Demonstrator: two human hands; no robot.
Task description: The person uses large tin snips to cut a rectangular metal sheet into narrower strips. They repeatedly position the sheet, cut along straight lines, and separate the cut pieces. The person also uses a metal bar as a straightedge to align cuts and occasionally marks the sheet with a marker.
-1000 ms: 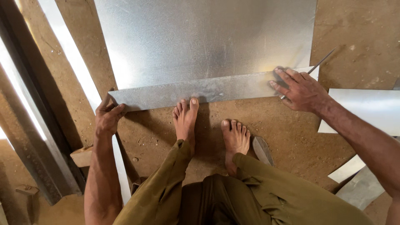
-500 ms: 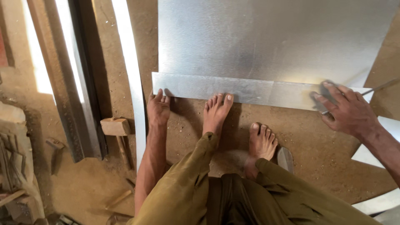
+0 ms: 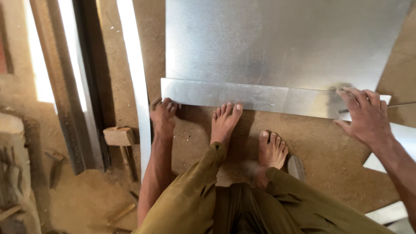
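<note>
A large shiny metal sheet (image 3: 277, 43) lies on the brown floor, its near edge folded into a flat strip (image 3: 242, 96). My left hand (image 3: 162, 113) rests knuckles-down on the floor at the strip's left corner, fingers curled against its edge. My right hand (image 3: 364, 115) presses flat, fingers spread, on the strip's right end. Both of my bare feet stand just below the strip: the left foot (image 3: 225, 123) touches its edge, the right foot (image 3: 272, 149) sits further back. A thin metal rod (image 3: 401, 104) pokes out beside my right hand.
A long narrow metal strip (image 3: 136, 86) and dark metal channels (image 3: 82, 86) lie along the left. A wooden mallet (image 3: 119, 138) rests beside them. More sheet offcuts (image 3: 401, 138) lie at the right. A small dark flat tool (image 3: 296, 167) sits by my right foot.
The view has swung left and closer. My right hand has slid along the folded strip toward its right end; my left hand stays at the left corner.
</note>
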